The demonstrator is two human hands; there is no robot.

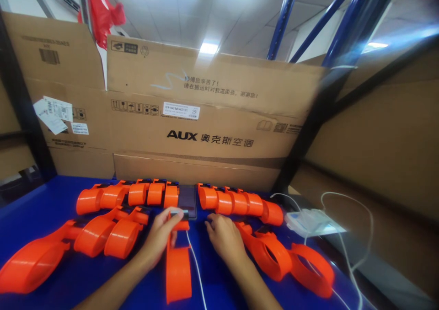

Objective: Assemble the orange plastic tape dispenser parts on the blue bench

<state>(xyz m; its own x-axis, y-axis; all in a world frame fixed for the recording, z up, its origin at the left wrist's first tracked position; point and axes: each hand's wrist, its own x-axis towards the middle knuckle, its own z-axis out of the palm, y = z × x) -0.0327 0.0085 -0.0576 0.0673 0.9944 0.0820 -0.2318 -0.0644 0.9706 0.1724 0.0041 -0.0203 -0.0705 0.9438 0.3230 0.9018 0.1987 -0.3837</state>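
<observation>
My left hand (161,237) is closed around the upper stem of an orange plastic piece (178,275). This piece has a wide ring-like band at the bottom and a dark cylinder at its top, under my thumb. Right of it, my right hand (222,234) is low over the blue surface (209,278) with its fingers curled; anything inside them is hidden. A thin white cable (196,264) runs down beside the held piece. Behind my left hand lies a dark flat phone-like slab (188,201), partly covered.
Similar orange pieces stand in rows to the left (123,237) and right (240,202). A pale packet (312,222) with looping white cable (370,223) lies at right. A cardboard wall (206,163) closes the back, between dark rack posts (305,131).
</observation>
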